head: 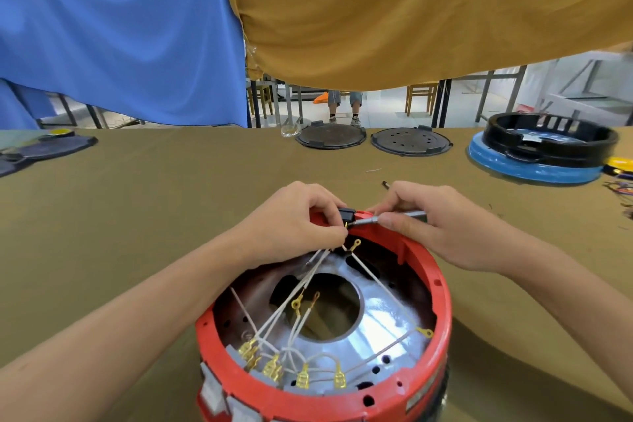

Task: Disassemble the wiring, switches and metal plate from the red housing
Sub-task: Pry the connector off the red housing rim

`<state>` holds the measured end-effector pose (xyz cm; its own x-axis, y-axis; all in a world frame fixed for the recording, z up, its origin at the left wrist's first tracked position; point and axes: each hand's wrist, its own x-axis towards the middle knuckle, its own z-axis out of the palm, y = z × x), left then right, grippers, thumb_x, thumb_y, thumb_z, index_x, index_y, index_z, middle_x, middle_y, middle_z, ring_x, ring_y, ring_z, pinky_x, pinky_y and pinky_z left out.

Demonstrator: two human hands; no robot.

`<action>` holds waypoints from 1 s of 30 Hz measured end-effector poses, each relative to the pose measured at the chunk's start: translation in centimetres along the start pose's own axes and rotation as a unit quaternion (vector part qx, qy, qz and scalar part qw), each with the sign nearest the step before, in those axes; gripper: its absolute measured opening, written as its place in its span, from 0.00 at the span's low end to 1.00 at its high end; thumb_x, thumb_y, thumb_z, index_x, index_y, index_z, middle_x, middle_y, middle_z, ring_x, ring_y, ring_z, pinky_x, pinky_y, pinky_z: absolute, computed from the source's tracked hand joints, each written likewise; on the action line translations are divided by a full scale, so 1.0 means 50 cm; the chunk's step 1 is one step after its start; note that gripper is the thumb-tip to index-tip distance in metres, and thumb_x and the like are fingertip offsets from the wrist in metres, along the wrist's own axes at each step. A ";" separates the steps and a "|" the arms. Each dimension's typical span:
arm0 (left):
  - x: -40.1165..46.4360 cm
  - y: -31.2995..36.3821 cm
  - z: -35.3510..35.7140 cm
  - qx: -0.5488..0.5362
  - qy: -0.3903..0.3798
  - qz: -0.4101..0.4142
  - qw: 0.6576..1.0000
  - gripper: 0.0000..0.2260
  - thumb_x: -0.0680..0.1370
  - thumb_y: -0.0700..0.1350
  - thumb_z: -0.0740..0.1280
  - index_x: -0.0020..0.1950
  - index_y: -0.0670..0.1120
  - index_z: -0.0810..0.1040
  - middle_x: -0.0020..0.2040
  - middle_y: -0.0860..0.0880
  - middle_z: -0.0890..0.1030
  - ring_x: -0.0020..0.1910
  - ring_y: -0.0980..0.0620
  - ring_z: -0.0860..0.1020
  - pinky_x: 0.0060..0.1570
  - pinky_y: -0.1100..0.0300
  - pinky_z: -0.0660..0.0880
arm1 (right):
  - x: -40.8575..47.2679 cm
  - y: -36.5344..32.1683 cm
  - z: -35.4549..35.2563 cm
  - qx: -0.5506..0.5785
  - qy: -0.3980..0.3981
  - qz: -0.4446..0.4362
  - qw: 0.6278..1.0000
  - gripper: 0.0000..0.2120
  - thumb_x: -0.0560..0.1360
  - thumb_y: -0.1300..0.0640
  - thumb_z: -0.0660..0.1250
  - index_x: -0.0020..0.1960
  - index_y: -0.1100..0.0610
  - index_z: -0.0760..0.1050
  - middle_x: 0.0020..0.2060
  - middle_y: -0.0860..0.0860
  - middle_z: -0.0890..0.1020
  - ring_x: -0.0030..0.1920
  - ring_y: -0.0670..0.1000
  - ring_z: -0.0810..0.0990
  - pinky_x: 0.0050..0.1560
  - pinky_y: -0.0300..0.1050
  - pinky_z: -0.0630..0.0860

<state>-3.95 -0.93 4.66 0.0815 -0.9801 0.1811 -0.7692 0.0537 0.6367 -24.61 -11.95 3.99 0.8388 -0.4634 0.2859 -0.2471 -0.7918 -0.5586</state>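
The round red housing (430, 284) stands open side up on the table in front of me. Inside lies a shiny metal plate (383, 315) with a large centre hole. White wires (308, 315) with gold terminals run across it to several grey switches (270, 377) on the near wall. At the far rim my left hand (291, 226) pinches a small black part (347, 215) and a bundle of wires. My right hand (435, 226) grips a slim silver screwdriver (387, 217) whose tip meets that black part.
Two dark round lids (330, 136) (411, 141) lie at the table's far edge. A black ring sits on a blue base (534, 169) at the far right, loose coloured wires beside it. A dark flat part (44, 147) lies far left. A small screw (386, 184) lies beyond my right hand.
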 end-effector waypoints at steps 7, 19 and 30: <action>-0.002 -0.002 0.000 -0.012 -0.013 0.016 1.000 0.05 0.73 0.43 0.75 0.37 0.48 0.84 0.56 0.58 0.81 0.52 0.60 0.80 0.58 0.59 0.75 | 0.002 -0.024 0.003 -0.129 -0.032 0.017 0.991 0.12 0.78 0.40 0.56 0.52 0.45 0.73 0.45 0.44 0.83 0.44 0.43 0.79 0.48 0.49 0.78; 0.001 -0.003 -0.001 -0.017 -0.012 0.004 1.000 0.06 0.73 0.43 0.74 0.36 0.48 0.84 0.55 0.61 0.81 0.48 0.58 0.82 0.56 0.57 0.78 | 0.013 0.023 -0.001 0.066 -0.021 0.006 0.998 0.05 0.79 0.51 0.65 0.49 0.51 0.77 0.48 0.43 0.85 0.49 0.46 0.84 0.51 0.47 0.81; 0.001 -0.007 -0.002 -0.006 -0.020 0.011 1.000 0.06 0.74 0.45 0.74 0.36 0.50 0.83 0.57 0.60 0.80 0.52 0.62 0.80 0.56 0.63 0.74 | -0.003 -0.013 0.003 -0.129 -0.026 -0.002 0.991 0.21 0.74 0.33 0.50 0.54 0.43 0.73 0.44 0.39 0.82 0.44 0.40 0.78 0.44 0.40 0.75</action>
<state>-3.59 -0.96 4.52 0.0401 -0.9855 0.1650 -0.7623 0.0766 0.6426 -24.49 -11.29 4.21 0.8624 -0.4444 0.2425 -0.3539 -0.8718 -0.3388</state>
